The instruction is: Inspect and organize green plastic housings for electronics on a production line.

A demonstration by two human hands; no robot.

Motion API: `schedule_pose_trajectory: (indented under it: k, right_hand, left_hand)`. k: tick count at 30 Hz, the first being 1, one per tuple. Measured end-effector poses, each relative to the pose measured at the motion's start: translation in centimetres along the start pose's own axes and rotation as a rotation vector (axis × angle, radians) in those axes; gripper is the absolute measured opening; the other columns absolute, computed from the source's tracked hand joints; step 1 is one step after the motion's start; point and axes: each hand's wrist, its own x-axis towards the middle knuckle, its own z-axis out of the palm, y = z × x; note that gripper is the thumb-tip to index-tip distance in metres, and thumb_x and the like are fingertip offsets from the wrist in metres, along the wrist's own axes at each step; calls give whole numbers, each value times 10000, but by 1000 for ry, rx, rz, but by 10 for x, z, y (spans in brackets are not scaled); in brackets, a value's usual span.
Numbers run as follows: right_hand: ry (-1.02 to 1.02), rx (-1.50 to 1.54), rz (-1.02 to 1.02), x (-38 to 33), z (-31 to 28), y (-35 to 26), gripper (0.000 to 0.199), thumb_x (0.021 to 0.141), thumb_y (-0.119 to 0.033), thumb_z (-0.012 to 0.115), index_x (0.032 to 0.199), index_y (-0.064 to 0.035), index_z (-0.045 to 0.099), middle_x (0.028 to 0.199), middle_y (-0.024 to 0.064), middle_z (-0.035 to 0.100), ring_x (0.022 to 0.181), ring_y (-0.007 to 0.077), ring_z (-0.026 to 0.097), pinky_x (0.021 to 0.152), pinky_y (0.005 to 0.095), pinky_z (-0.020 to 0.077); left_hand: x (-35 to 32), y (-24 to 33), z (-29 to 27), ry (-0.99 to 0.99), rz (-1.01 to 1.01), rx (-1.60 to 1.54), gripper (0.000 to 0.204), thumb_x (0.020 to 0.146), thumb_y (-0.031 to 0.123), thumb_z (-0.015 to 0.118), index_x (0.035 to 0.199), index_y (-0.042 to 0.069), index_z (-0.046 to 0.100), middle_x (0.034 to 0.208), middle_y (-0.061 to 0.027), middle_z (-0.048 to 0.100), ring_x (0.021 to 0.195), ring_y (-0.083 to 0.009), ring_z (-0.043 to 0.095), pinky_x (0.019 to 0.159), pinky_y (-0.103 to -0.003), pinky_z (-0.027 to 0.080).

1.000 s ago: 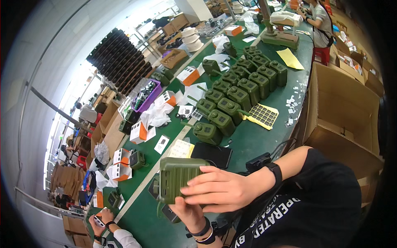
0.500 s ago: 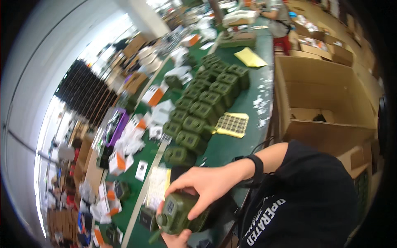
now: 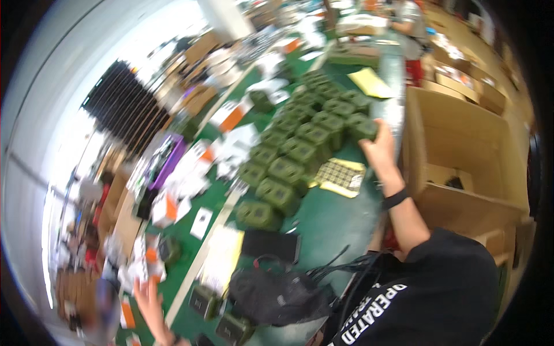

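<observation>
Out at the far right end of the rows, my right hand (image 3: 382, 151) grips a dark green jerrycan-shaped unit (image 3: 362, 126), fingers wrapped round its right side. Several units of the same kind (image 3: 285, 173) stand close together in rows to its left, small dark squares on their tops. My left hand (image 3: 151, 311) is low at the left over the green table (image 3: 320, 225), fingers spread and holding nothing. Two more green units with black faces (image 3: 203, 301) lie to the right of that hand. Beside the rows is a yellow sheet of dark stickers (image 3: 340, 176).
A black cloth pouch (image 3: 277, 297) with cables and a flat black object (image 3: 271, 245) lie near me. White-and-orange boxes (image 3: 164, 209) and a purple tray (image 3: 168, 162) line the left. A large open carton (image 3: 467, 202) stands at the right; a person (image 3: 411, 29) works beyond.
My right hand has moved from near me up to the end of the rows with a green unit in it. My left hand has let go and moved left. The view has shifted slightly.
</observation>
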Motion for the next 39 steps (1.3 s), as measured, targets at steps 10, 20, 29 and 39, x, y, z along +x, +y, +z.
schedule_pose_trajectory:
  k: [10, 20, 29, 39]
  right_hand:
    - [41, 215, -219, -23, -14, -11, 501, 802, -76, 621, 1270, -56, 444, 1126, 53, 485, 944, 143, 466, 794, 273, 386]
    - [-220, 525, -135, -29, -28, -54, 367, 804, 25, 553, 1166, -2, 497, 1038, 46, 531, 885, 105, 500, 778, 227, 403]
    - [-904, 688, -830, -68, -42, -160, 675, 648, -71, 713, 1256, 12, 431, 1334, 236, 395, 1214, 360, 421, 985, 401, 347]
    - [-994, 1098, -694, -139, -66, -163, 831, 605, -207, 784, 1257, -11, 306, 1220, 231, 453, 1108, 275, 501, 920, 369, 422]
  left_hand:
    - [178, -150, 78, 48, -223, 345, 1139, 573, 600, 742, 1374, -33, 236, 1337, -276, 372, 1266, -373, 346, 1047, -396, 275]
    - [196, -115, 118, 127, -311, 604, 903, 611, 571, 713, 1135, -131, 496, 1109, -236, 567, 1042, -300, 559, 867, -363, 445]
    - [-28, 69, 184, -586, -20, -1060, 588, 848, 411, 574, 1266, 26, 423, 1252, -94, 498, 1148, -216, 486, 1004, -384, 366]
    - [-193, 116, 180, -454, 146, -747, 960, 726, 231, 757, 1411, 76, 103, 1381, -101, 257, 1293, -217, 278, 1050, -364, 244]
